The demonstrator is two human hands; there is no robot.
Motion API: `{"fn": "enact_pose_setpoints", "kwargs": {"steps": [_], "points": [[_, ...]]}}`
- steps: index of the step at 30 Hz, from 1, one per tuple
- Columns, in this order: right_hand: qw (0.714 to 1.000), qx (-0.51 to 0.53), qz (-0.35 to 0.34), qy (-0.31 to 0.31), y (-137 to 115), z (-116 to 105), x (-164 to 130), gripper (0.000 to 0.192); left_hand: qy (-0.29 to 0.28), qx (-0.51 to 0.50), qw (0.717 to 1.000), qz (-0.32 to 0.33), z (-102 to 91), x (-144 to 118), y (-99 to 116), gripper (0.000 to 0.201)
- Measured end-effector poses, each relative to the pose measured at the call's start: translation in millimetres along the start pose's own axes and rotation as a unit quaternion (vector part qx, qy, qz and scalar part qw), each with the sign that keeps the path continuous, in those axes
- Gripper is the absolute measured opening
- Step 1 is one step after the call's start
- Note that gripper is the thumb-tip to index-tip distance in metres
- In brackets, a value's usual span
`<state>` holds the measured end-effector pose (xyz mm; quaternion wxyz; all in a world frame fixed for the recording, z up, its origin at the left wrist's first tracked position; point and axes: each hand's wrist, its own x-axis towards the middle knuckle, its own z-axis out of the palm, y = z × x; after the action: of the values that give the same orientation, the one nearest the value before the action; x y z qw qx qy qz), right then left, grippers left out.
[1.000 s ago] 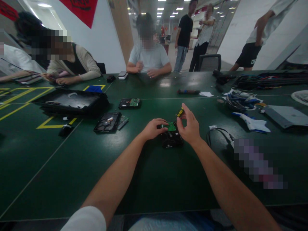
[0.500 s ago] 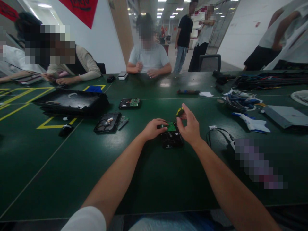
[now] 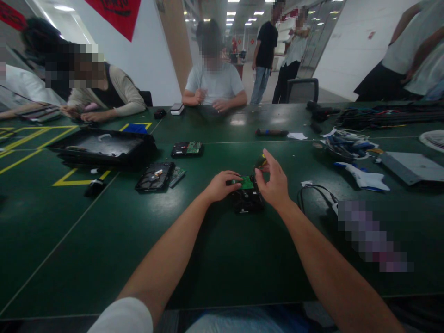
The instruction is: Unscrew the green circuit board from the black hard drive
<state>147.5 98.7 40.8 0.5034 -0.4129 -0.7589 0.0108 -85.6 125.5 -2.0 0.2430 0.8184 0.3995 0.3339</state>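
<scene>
A black hard drive with a green circuit board lies flat on the table in front of me. My left hand grips its left side, fingers over the edge of the board and the thumb bent inward. My right hand has its fingertips round the black and yellow handle of a screwdriver. The handle stands above the drive's far right corner; its shaft and tip are too dark and too covered to make out.
Left of me lie another hard drive beside a loose circuit board, a third drive and a black casing. On the right are a cable, a glove and a grey metal box. A person sits opposite.
The screwdriver handle has turned between my right fingers, so less of its yellow marking shows. My left hand and the hard drive stay put.
</scene>
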Motion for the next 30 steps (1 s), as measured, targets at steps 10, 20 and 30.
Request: {"fn": "enact_pose_setpoints", "kwargs": {"steps": [10, 20, 30], "points": [[1.000, -0.010, -0.006, 0.002, -2.3, -1.7, 1.0, 0.063, 0.005, -0.005, 1.000, 0.005, 1.6, 0.4, -3.1, 0.026], [1.000, -0.004, 0.002, -0.002, 2.8, 1.5, -0.9, 0.067, 0.008, -0.001, 1.000, -0.002, 2.8, 0.8, -3.3, 0.025], [1.000, 0.001, -0.003, 0.002, 2.6, 1.8, -2.6, 0.069, 0.007, 0.006, 1.000, 0.017, 1.9, 1.7, 0.0, 0.023]]}}
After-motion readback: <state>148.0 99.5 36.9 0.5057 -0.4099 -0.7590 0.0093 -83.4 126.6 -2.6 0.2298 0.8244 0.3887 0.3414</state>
